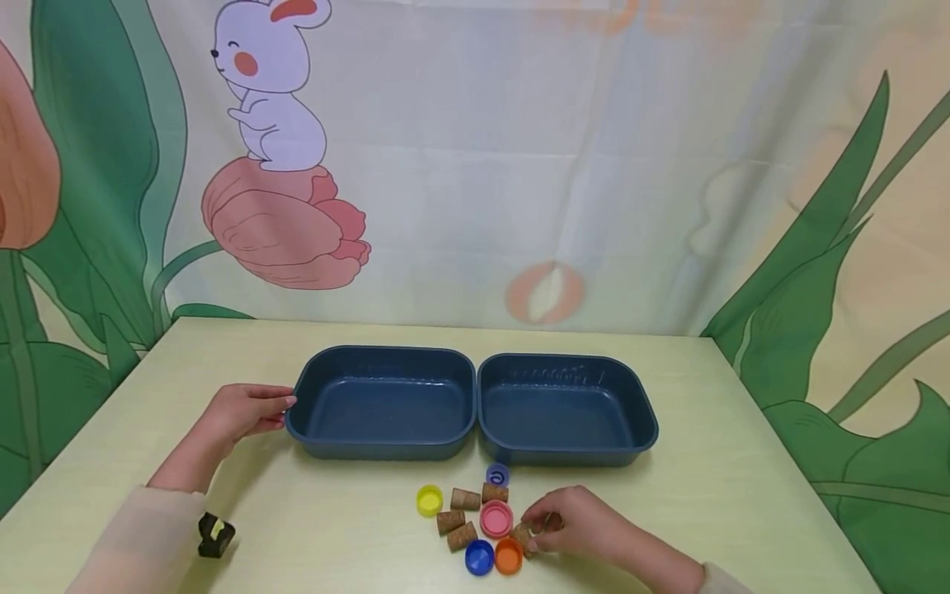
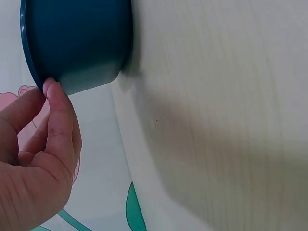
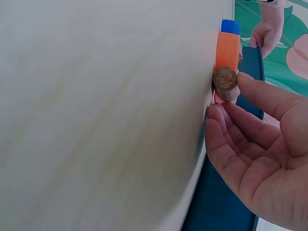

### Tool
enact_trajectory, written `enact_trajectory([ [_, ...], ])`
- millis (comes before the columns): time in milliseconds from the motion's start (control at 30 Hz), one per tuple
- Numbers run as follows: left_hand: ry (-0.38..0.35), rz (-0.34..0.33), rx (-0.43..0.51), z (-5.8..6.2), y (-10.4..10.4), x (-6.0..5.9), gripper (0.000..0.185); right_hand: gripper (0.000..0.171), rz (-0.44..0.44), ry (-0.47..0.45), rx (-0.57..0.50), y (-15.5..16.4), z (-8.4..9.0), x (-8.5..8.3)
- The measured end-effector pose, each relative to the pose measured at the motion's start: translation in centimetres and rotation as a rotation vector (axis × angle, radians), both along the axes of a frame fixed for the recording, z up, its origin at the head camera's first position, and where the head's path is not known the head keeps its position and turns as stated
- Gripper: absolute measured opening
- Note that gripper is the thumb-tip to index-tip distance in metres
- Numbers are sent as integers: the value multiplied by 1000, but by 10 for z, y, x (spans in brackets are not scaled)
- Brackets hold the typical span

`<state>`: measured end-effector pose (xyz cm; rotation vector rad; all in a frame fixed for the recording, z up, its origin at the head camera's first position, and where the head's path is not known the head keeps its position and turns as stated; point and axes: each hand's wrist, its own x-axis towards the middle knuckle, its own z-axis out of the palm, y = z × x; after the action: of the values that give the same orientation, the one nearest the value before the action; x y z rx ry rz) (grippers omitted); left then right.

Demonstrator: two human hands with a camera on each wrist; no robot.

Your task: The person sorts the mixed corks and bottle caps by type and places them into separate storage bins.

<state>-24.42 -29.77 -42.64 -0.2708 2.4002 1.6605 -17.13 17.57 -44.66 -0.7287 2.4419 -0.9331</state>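
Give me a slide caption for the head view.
Left hand touches a blue tray; right hand pinches a cork.

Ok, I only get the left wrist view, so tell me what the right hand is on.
Observer: The right hand pinches a cork beside the orange cap, in front of the right tray.
Operator: List what else lies there.
Observer: Four more corks, plus a yellow cap, pink cap, blue cap and small purple cap, loose on the table.
Operator: Check the trays.
Observer: The left tray and the right tray both hold nothing.
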Motion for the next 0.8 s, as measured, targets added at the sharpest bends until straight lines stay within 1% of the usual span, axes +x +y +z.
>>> enact_trajectory([
  [200,8,-9,-11,0,0,0,51,21,-21,-1,1,-2,-2,1],
  [567,11,-14,-17,-2,0,-1,50,10,-44,-17,13,-4,-4,2],
  [800,11,-13,-12,-2,1,-1,50,5,-47,-36,24,-5,2,2],
])
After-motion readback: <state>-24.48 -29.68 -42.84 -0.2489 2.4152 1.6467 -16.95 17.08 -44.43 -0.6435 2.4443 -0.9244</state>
